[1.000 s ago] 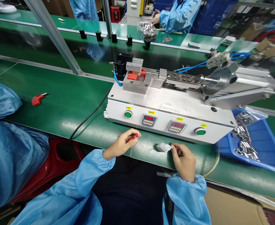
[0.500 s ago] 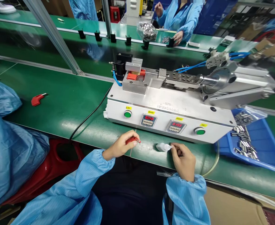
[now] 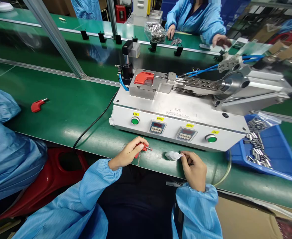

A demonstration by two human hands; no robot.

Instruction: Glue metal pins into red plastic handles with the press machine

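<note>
My left hand [image 3: 127, 155] rests on the green bench, closed round a small red part [image 3: 141, 148] with a metal tip pointing right. My right hand [image 3: 193, 169] lies curled beside it, fingertips pinching a small white plastic bottle [image 3: 172, 155] lying on its side. Just behind both hands stands a white press machine [image 3: 180, 116] with two green buttons and two dark counters. On its metal fixture sits a red part [image 3: 143, 78]. The black cylinder head [image 3: 130, 49] stands raised above the fixture.
A blue tray [image 3: 280, 152] of several metal sleeves sits at the right. A red-handled key [image 3: 36, 105] lies on the bench at the left, and a black cable [image 3: 96, 121] runs off the edge. A person in blue works across the conveyor, beside a bag of metal parts [image 3: 155, 31].
The clamp block over the red part has lifted clear, leaving it uncovered. Both counter displays have gone dark. My hands have stayed in place. The person opposite has moved their hands.
</note>
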